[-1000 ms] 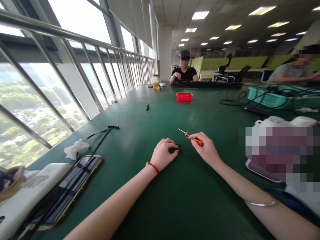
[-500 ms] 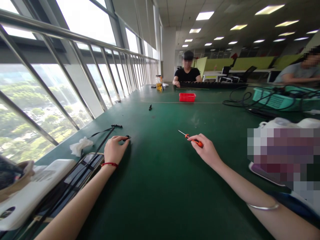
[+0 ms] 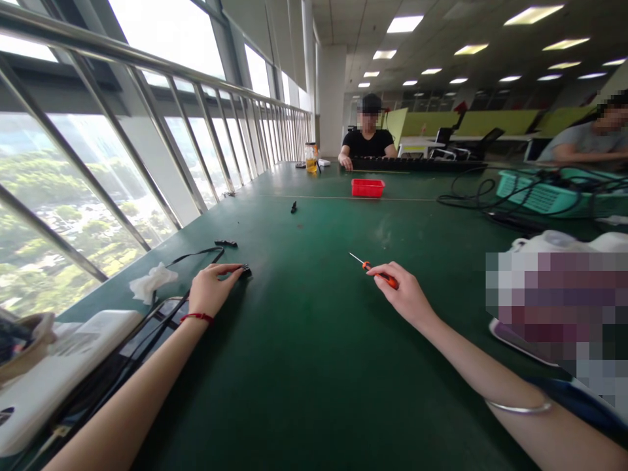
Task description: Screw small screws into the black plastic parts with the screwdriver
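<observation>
My right hand [image 3: 405, 294] is closed around a small orange-handled screwdriver [image 3: 373, 269], whose thin metal tip points up and left over the green table [image 3: 314, 366]. My left hand [image 3: 212, 289] lies out to the left, fingers stretched, with its fingertips on a small black part [image 3: 244, 269] resting on the table. A red cord circles my left wrist and a silver bangle my right forearm.
A black strap [image 3: 196, 254], a crumpled tissue [image 3: 151, 280], a phone [image 3: 142, 337] and a white box [image 3: 59, 373] lie at the left. A red tray [image 3: 367, 188], another black piece [image 3: 293, 207], cables and teal baskets [image 3: 544, 193] sit farther off. Two people sit at the far end.
My left hand carried the small black part from beside the screwdriver leftwards and set it on the table near the strap. My right hand stayed put with the screwdriver.
</observation>
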A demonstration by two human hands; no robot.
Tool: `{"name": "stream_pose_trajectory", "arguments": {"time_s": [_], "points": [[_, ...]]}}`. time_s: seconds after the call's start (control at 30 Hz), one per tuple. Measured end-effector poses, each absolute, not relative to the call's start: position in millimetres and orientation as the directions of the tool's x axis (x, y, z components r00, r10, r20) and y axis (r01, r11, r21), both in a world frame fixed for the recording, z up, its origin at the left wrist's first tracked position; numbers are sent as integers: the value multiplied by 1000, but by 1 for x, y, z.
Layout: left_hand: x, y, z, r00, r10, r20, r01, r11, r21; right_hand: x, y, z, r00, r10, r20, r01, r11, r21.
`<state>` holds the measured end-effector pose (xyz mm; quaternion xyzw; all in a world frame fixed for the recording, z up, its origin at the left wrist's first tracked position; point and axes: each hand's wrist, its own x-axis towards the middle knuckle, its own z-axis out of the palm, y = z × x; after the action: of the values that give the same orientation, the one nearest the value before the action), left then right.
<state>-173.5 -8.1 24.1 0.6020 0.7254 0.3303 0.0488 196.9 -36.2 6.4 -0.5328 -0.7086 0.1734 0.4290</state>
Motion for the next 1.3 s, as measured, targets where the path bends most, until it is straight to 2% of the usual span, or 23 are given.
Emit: {"name": "stream_pose_trajectory", "arguments": {"time_s": [0.67, 0.83, 0.97, 1.13, 1.23, 1.3], "points": [[-172, -7, 24, -220, 931, 291, 891, 70, 448, 198, -36, 5, -86, 896, 436, 629, 389, -673], [-169, -9, 24, -212, 921, 326, 931, 90, 353, 193, -39, 7, -63, 879, 473, 595, 414, -689], [-152, -14, 21, -91, 935, 342, 933, -40, 357, 189, -47, 14, -21, 860, 509, 556, 434, -709], [-91, -20, 20, 240, 919, 314, 843, -358, 401, 188, -53, 38, 74, 821, 565, 474, 470, -745], [-49, -13, 19, 352, 892, 285, 780, -447, 437, 185, -50, 65, 156, 767, 622, 470, 496, -730], [-26, -4, 17, 411, 867, 282, 751, -497, 434, 181, -43, 84, 147, 746, 649, 495, 512, -702]]}}
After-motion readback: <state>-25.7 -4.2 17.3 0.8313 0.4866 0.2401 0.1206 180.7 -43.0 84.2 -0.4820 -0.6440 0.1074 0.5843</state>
